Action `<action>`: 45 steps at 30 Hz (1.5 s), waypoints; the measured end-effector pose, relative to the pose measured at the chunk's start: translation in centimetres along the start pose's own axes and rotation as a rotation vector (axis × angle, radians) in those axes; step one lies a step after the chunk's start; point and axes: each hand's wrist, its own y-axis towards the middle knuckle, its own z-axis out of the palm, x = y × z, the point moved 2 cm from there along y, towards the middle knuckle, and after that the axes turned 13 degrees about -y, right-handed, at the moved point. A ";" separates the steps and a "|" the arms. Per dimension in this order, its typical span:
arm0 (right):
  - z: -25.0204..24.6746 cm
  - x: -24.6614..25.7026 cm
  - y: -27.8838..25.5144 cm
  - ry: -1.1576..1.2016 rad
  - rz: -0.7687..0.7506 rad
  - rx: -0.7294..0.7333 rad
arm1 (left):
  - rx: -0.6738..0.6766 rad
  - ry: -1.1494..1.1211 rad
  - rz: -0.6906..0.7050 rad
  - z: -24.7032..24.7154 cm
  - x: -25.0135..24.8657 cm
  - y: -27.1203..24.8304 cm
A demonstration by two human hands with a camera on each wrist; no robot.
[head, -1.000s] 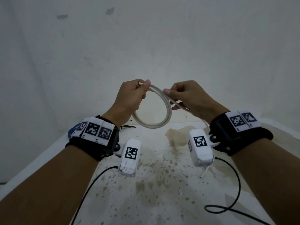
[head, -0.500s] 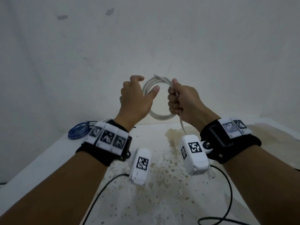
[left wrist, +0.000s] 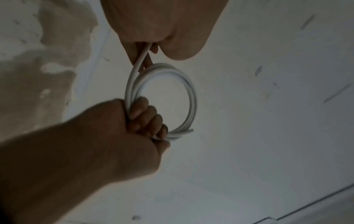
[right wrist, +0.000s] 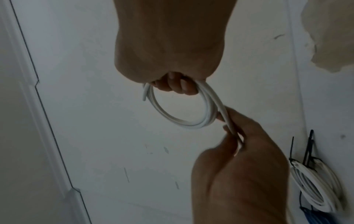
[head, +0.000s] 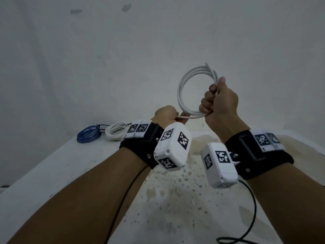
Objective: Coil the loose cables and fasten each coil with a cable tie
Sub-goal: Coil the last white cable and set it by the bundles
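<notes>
A white cable is wound into a small coil of about three loops and held up above the table. My right hand grips the coil's right side in a fist, with one cut end sticking up past the thumb. The coil and its free tail show in the left wrist view. My left hand, lower and to the left, pinches that tail where it leaves the bottom of the coil. The right wrist view shows my left fingers closed on the tail.
A tied blue cable coil and a tied white coil lie at the table's far left, near the wall. Black cable ties stick up beside the white coil. The stained white table carries a black lead at right.
My right hand took over the coil and lifted it up and right. My left hand let go of the loops, dropped lower and pinched the cable's tail.
</notes>
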 end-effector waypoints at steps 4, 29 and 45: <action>-1.4 0.3 0.3 -0.070 0.054 0.022 | -0.013 0.146 0.126 -0.1 0.0 -0.5; 1.2 -3.9 -0.4 -0.082 0.309 0.392 | 0.445 0.755 0.585 -1.4 -7.0 0.3; 1.1 -4.7 -0.5 -0.368 0.232 0.413 | 0.572 1.081 0.564 -0.9 -6.9 0.2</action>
